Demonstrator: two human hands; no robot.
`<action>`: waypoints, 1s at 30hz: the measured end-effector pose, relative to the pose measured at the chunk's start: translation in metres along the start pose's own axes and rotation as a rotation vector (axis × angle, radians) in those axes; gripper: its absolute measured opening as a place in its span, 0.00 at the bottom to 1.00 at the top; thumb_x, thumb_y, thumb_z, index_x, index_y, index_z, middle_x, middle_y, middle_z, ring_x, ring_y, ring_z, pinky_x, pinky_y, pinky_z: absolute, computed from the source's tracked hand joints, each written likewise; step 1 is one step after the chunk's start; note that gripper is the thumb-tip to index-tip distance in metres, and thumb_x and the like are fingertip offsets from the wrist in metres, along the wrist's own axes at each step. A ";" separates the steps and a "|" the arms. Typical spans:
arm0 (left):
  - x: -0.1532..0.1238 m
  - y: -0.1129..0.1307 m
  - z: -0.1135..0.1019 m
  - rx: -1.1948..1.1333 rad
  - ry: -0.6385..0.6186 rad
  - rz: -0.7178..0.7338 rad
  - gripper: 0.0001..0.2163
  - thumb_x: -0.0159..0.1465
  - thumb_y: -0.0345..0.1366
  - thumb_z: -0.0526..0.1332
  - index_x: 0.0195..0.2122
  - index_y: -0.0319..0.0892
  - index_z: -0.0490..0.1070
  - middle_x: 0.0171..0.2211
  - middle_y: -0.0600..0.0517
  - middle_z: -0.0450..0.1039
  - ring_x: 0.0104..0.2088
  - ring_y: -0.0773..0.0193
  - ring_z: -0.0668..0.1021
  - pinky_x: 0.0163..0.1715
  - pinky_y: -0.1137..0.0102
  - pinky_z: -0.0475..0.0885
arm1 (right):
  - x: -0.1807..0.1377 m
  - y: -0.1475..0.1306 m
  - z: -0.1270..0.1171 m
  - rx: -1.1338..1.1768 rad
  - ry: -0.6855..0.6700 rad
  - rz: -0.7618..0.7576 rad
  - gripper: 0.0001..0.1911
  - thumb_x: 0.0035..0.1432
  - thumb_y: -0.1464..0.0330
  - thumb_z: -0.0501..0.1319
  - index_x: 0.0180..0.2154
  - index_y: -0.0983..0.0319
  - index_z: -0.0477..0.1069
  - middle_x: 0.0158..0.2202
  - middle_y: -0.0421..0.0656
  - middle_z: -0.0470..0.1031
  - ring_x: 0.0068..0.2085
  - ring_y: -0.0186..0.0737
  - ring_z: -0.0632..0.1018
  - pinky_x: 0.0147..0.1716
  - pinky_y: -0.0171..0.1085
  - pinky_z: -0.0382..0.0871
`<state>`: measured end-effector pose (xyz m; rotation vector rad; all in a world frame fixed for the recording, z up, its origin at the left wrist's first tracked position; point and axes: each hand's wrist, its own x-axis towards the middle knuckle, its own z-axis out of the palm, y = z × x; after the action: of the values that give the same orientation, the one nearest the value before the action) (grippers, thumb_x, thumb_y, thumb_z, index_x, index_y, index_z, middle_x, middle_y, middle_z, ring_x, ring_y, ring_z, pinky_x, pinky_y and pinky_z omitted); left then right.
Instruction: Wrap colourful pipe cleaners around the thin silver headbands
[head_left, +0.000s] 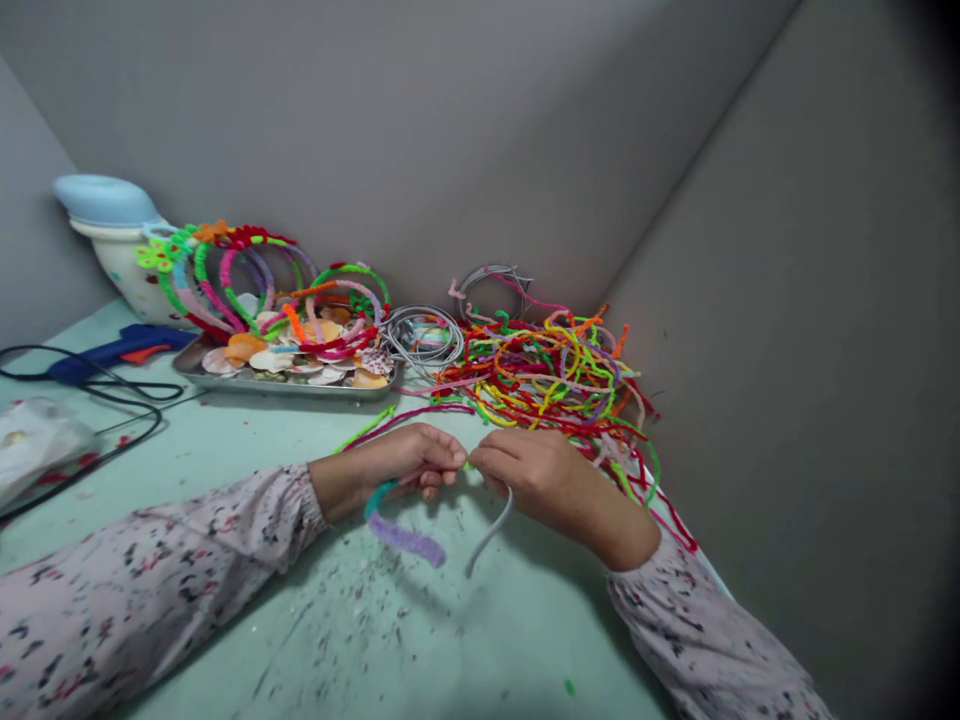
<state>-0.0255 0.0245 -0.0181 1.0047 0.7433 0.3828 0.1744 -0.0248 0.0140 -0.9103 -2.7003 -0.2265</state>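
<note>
A thin curved headband [407,540] is held low over the table, with both its ends pointing toward me. Fuzzy purple and teal pipe cleaner covers its left end, while the right end is bare grey. My left hand [421,462] is closed on the band near the top of its curve. Pinched between the fingertips of my right hand [536,468] is a bit of bright green pipe cleaner [469,463], right beside the left fingertips. The bare end of the band comes out below the right hand. My fingers hide most of the curve's top.
A tangled heap of colourful pipe cleaners [547,365] lies behind my right hand. Coiled grey bands [424,336] sit beside a metal tray [300,391] of shells and wrapped headbands. Leftward are a blue glue gun [112,352], its black cable [142,425], a plastic bag [37,445] and a blue-lidded container [124,250].
</note>
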 end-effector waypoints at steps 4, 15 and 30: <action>-0.001 0.000 -0.001 0.000 -0.024 -0.016 0.04 0.50 0.30 0.64 0.24 0.37 0.69 0.17 0.55 0.66 0.13 0.77 0.60 0.15 0.77 0.61 | 0.002 -0.005 -0.005 -0.068 -0.030 -0.050 0.13 0.65 0.75 0.49 0.38 0.64 0.72 0.31 0.45 0.73 0.32 0.37 0.71 0.30 0.36 0.61; 0.007 -0.006 0.001 0.003 0.175 0.293 0.06 0.57 0.34 0.62 0.30 0.39 0.65 0.23 0.56 0.65 0.18 0.76 0.64 0.19 0.78 0.59 | 0.002 0.023 0.003 0.130 0.263 0.354 0.11 0.60 0.76 0.56 0.42 0.62 0.72 0.42 0.48 0.74 0.43 0.43 0.74 0.43 0.39 0.67; 0.011 -0.011 -0.001 0.164 0.289 0.403 0.07 0.60 0.37 0.59 0.30 0.39 0.66 0.23 0.55 0.65 0.19 0.73 0.65 0.20 0.75 0.60 | 0.012 0.012 0.042 1.010 0.196 0.804 0.12 0.58 0.63 0.57 0.26 0.63 0.70 0.20 0.36 0.67 0.23 0.32 0.68 0.24 0.31 0.61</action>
<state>-0.0185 0.0264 -0.0323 1.2736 0.8398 0.8395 0.1636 0.0013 -0.0216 -1.3480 -1.6614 1.0266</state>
